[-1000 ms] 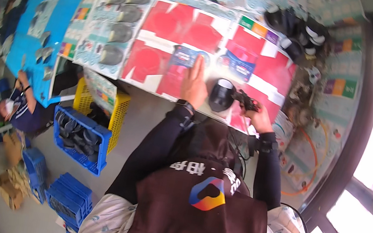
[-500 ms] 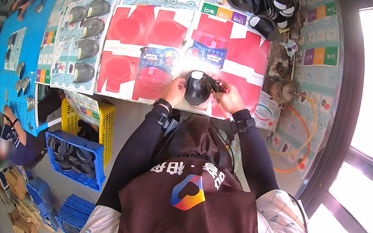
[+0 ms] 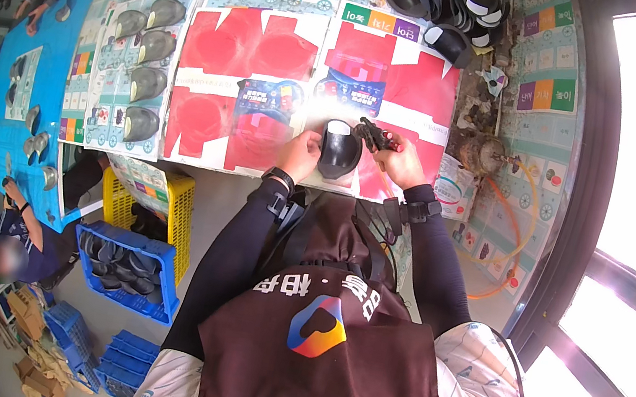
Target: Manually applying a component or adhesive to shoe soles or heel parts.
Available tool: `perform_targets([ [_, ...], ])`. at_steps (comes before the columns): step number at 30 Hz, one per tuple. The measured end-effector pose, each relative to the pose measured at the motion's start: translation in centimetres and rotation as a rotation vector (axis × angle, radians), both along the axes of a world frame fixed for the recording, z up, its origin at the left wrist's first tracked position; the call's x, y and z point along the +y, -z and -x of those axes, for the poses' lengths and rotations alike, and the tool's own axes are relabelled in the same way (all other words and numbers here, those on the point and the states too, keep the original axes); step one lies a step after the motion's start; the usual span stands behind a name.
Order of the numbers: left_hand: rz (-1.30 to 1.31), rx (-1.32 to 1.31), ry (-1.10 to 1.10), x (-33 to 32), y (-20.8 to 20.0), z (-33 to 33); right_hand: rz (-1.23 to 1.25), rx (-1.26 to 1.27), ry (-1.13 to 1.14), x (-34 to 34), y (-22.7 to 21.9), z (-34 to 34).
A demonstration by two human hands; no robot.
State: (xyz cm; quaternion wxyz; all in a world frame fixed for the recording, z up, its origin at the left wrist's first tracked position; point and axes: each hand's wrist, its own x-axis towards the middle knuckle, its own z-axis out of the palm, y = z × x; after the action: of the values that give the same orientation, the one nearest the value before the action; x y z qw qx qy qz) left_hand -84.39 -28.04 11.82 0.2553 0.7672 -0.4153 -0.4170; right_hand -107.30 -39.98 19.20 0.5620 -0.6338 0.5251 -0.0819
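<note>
A black, rounded shoe upper with a white patch at its far end lies near the front edge of the table. At its left side my left hand is closed, fingertips at its edge. My right hand is wrapped round a dark spray gun with red parts. The gun's nozzle end points left, just off the upper's upper right side. Both lie over a red-and-white printed cardboard sheet.
Several grey uppers stand at the left on a pale sheet. A pile of black uppers lies far right. Orange hose hangs at the right. Blue crate and yellow crate stand left below the table. A co-worker sits at the left.
The spray gun and my right hand have moved right, off the upper, so more of its top shows. My left hand has barely shifted.
</note>
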Motion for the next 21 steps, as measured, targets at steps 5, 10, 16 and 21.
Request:
perform_targets([
  [5, 0.038, 0.043, -0.005, -0.1, 0.1, 0.1, 0.019, 0.012, -0.062, 0.1, -0.8, 0.0],
  [10, 0.009, 0.034, 0.012, -0.3, 0.0, 0.3, 0.037, 0.114, 0.043, 0.6, -1.6, 0.6],
  [16, 0.014, 0.036, 0.009, -0.2, -0.6, 0.5, -0.091, 0.110, -0.012, 2.0, -1.9, 3.0],
  [21, 0.053, 0.045, 0.021, -0.4, -0.2, 0.6, 0.032, 0.083, 0.093, 1.7, -1.9, 2.0],
])
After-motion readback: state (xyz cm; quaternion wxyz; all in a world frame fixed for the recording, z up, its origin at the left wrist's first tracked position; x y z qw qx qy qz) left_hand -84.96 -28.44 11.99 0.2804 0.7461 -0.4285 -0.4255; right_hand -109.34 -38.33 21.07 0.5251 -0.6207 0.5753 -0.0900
